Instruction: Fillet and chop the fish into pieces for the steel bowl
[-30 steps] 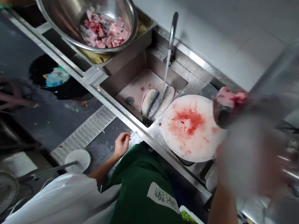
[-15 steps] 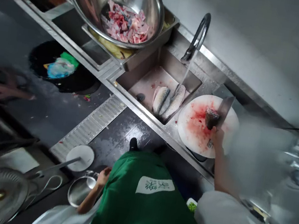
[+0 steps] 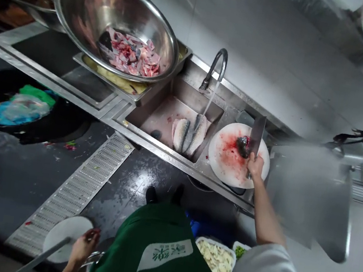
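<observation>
My right hand (image 3: 255,165) is wrapped round the handle of a cleaver (image 3: 257,132), whose broad blade stands over a bloodied round white cutting board (image 3: 227,173). A dark fish head (image 3: 243,146) lies on the board against the blade's left side. My left hand (image 3: 84,245) hangs low beside my apron, fingers curled, with dark red at the fingertips; whatever they hold is too small to make out. Opened fish pieces (image 3: 189,135) lie skin up in the sink (image 3: 152,115), under water running from the tap (image 3: 223,64).
A large steel bowl (image 3: 89,43) of cut fish rests on a tray (image 3: 108,77) left of the sink. Below stand a black bin (image 3: 29,118) and a tub of pale slices (image 3: 217,261). A white disc (image 3: 59,234) is near my left hand; a metal grate (image 3: 80,184) crosses the floor.
My view has shifted. My left hand has swung away from my apron, out toward the white disc. The cleaver remains in my right hand beside the fish head on the board.
</observation>
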